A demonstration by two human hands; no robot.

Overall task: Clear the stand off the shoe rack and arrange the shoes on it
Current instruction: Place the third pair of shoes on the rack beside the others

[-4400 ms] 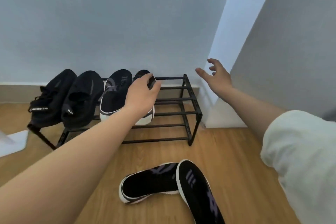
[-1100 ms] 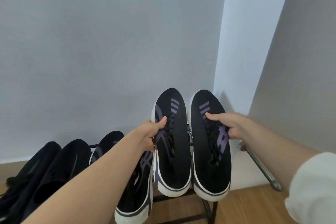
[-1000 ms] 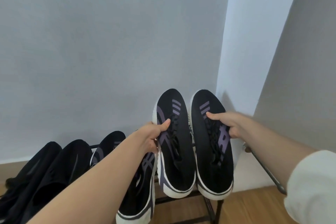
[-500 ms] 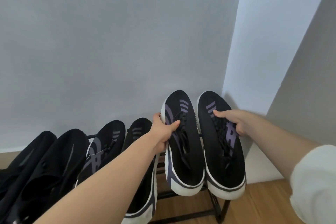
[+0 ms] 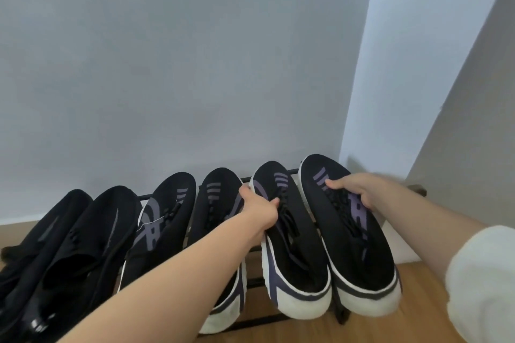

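Observation:
A black metal shoe rack (image 5: 260, 281) stands against the wall, mostly covered by shoes. My left hand (image 5: 257, 214) grips a black and purple shoe (image 5: 295, 253) with a white sole at its laces. My right hand (image 5: 354, 189) grips the matching shoe (image 5: 351, 248) beside it, at the rack's right end. Both shoes lie toe toward the wall, heels hanging over the rack's front. Another black and purple pair (image 5: 172, 220) sits left of them, partly behind my left forearm. No stand is in view.
Two all-black shoes (image 5: 69, 237) fill the rack's left end. A grey wall (image 5: 195, 64) rises right behind the rack, and a white corner post (image 5: 390, 78) and side wall close in on the right. Wooden floor (image 5: 418, 315) shows under the rack at the right.
Both hands have lowered the held pair from mid-air toward the right end of the rack. The view has shifted so all the shoes line up along the rack.

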